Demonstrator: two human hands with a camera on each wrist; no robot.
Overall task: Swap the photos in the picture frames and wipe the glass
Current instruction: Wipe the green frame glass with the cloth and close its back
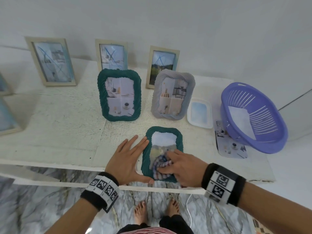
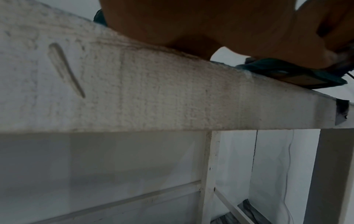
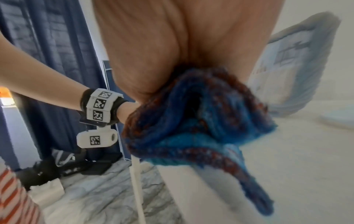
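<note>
A small green frame (image 1: 146,149) lies flat at the table's front edge, its near end jutting over the edge (image 2: 298,78). My right hand (image 1: 179,166) holds a bunched blue and red checked cloth (image 1: 161,162) on its glass; the cloth (image 3: 201,121) fills the right wrist view. My left hand (image 1: 128,157) lies flat with straight fingers against the frame's left side, thumb at its near corner. Behind stand a larger green frame (image 1: 119,95) and a grey frame (image 1: 172,97), each with a four-part photo.
Three pale wooden frames (image 1: 51,61) (image 1: 111,55) (image 1: 161,66) with blue scribbles stand along the wall. A purple basket (image 1: 253,115) rests at the right on a loose photo (image 1: 231,147). A white tray (image 1: 200,113) lies beside the grey frame. Bare feet show below.
</note>
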